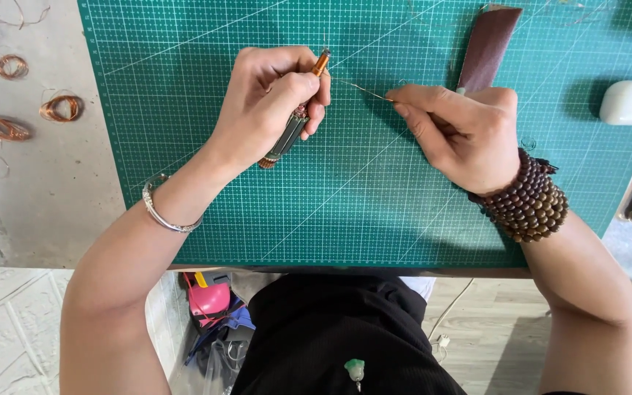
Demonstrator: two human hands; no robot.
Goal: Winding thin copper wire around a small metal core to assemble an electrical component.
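Two hands work above a green cutting mat (345,212) covering the surface. Left hand (276,99), upper centre, is closed around a slim motor armature (292,129), copper end up. Right hand (462,132), just right, pinches a thin wire (360,88) running to the armature. Copper wire coils (60,108) lie upper left.

motor armature (292,128): copper-tipped, tilted, above green mat | thin wire (360,88): taut, running from its tip
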